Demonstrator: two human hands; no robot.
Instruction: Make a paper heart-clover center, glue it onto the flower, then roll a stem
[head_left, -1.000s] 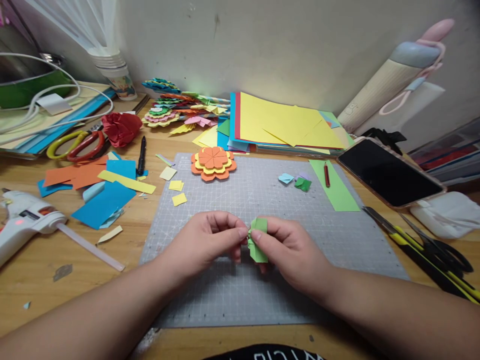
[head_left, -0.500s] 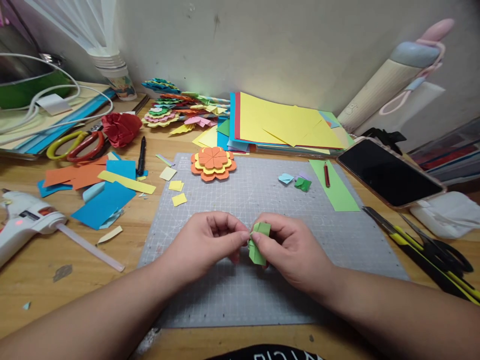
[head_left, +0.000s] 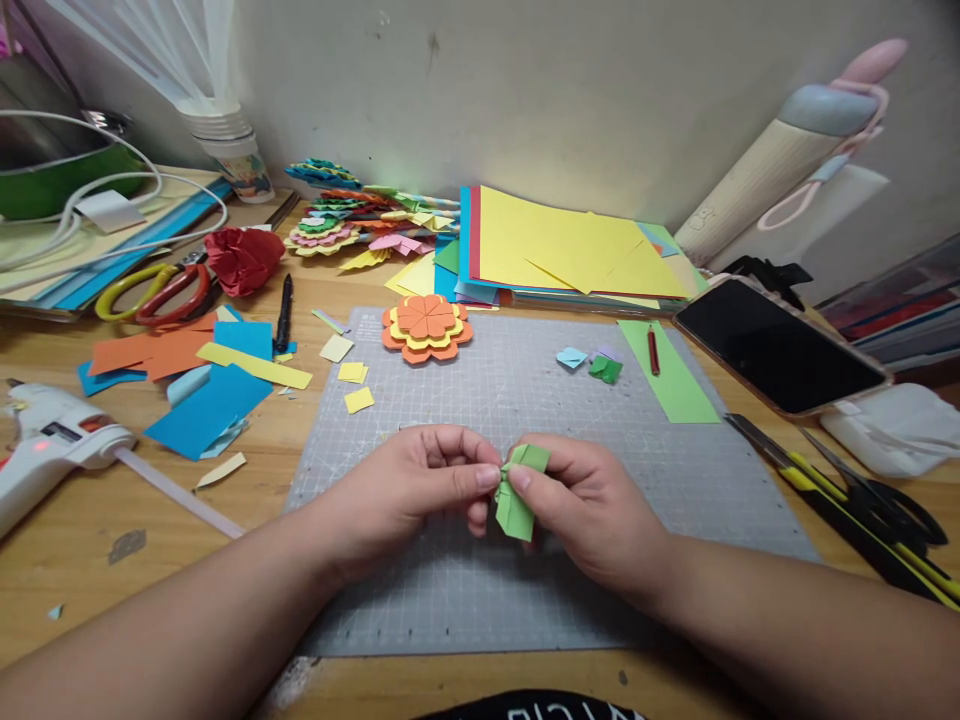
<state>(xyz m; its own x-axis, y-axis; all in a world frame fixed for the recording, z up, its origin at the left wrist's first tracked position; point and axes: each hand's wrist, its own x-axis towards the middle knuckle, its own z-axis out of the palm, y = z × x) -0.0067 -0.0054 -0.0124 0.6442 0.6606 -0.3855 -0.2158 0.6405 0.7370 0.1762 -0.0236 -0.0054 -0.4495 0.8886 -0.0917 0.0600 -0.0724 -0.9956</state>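
Note:
A small folded piece of green paper is pinched between both my hands just above the grey cutting mat. My left hand grips its left edge with thumb and forefinger, fingers curled. My right hand holds its right side the same way, thumb on top. An orange and yellow paper flower lies at the mat's far edge. Small folded green and blue pieces sit at the mat's far right.
Coloured paper sheets are stacked at the back. A glue gun, scraps and scissors lie on the left. On the right are a phone, a green strip with a red pencil, black scissors and a knife.
The green piece has been turned and tilted slightly between my fingers; both hands stay in about the same place over the mat.

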